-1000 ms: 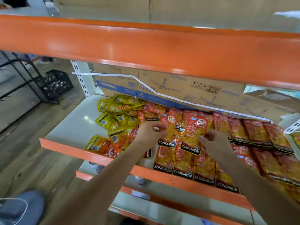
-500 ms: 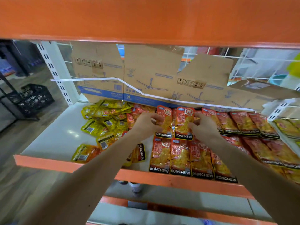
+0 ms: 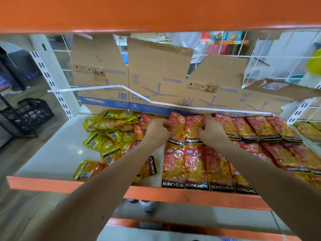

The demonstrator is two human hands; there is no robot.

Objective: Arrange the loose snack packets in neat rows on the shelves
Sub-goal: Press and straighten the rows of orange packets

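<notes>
Orange KONCHEW snack packets lie in two rows on the white shelf (image 3: 52, 153). A front row (image 3: 196, 169) runs along the orange shelf edge and a back row (image 3: 257, 129) sits against the cardboard. My left hand (image 3: 157, 130) and my right hand (image 3: 211, 129) pinch the two sides of a pair of orange packets (image 3: 185, 129) at the left end of the back row. A loose heap of yellow packets (image 3: 107, 131) lies to the left. Some orange packets are half hidden under my left forearm.
Flattened cardboard boxes (image 3: 156, 75) line the back of the shelf, with a white strap (image 3: 104, 87) across them. An orange beam (image 3: 156, 13) hangs overhead. A black crate (image 3: 29, 112) stands on the floor at left. A lower shelf (image 3: 191, 213) shows below.
Both hands moved the pair of orange packets away from me, from over the front row to the back row by the cardboard. My head dropped, so more of the shelf back shows.
</notes>
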